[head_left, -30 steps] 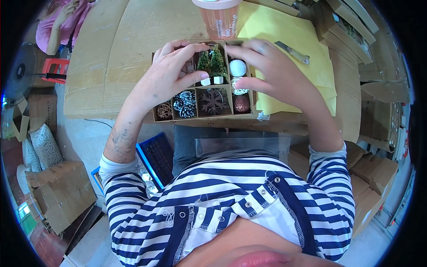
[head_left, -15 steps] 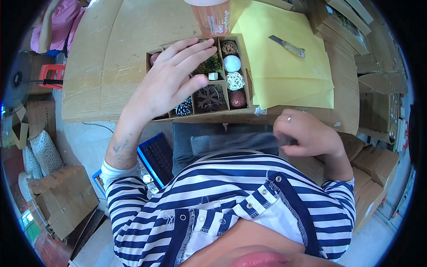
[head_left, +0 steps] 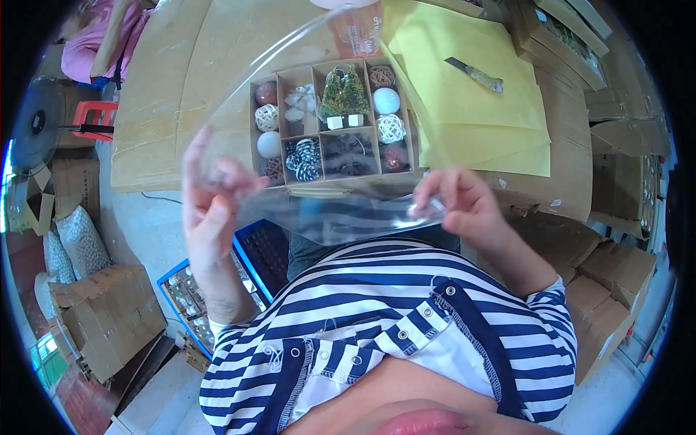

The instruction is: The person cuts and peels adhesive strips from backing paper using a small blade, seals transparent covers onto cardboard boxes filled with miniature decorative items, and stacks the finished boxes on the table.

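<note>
A large clear plastic sheet (head_left: 330, 217) bows up over the near edge of the table and partly over a divided cardboard box. My right hand (head_left: 464, 203) pinches its near right part between thumb and fingers. By the sheet's left edge, my left hand (head_left: 214, 199) is raised with its index finger stretched out and the others bent apart, slightly blurred. Through the sheet show the box's ornaments: small green trees (head_left: 344, 94), frosted pinecones (head_left: 304, 158), a dark snowflake (head_left: 351, 154), a white ball (head_left: 386, 101), woven balls (head_left: 391, 129) and a reddish glitter ball (head_left: 395, 157).
Yellow paper sheets (head_left: 464, 138) lie right of the box, with a knife (head_left: 475, 75) on top. An orange cup (head_left: 355, 36) stands behind the box. Blue-edged trays (head_left: 254, 261) sit below the table at left. Cartons (head_left: 609, 290) stand at right; a person in pink (head_left: 101, 43) is far left.
My left hand has drawn back from over the box, uncovering its ornaments. The clear sheet has come up from my lap to spread before the box, and my right hand has shifted slightly left.
</note>
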Tool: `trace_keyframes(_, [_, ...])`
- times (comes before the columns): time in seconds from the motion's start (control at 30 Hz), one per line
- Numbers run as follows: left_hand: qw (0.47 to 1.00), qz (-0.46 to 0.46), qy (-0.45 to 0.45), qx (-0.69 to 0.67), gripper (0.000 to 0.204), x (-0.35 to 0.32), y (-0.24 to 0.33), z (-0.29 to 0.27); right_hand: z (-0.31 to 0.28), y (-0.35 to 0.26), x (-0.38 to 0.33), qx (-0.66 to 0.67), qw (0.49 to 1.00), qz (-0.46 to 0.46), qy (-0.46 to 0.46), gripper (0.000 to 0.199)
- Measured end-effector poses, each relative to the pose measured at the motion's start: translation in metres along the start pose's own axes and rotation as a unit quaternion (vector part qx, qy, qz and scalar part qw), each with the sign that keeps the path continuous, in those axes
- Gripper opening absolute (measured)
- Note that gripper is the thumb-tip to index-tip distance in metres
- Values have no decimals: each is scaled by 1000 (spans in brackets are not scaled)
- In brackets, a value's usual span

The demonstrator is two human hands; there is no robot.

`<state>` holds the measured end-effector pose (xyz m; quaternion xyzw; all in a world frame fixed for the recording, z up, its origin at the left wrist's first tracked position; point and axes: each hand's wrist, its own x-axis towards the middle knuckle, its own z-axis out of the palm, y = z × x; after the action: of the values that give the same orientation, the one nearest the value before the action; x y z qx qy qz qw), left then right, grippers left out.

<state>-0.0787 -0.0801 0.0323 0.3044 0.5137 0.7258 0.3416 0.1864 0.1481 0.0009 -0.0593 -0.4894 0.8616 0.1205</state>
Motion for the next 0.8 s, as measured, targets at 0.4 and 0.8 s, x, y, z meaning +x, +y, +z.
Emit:
trace_keyframes(0.4, [928, 32, -139, 343, 53, 14, 32, -6, -10, -4, 14, -316, 928, -184, 73, 73])
trace_keyframes(0.8, [843, 165, -159, 487, 48, 102, 46, 9, 9, -12, 70, -183, 966, -136, 125, 70])
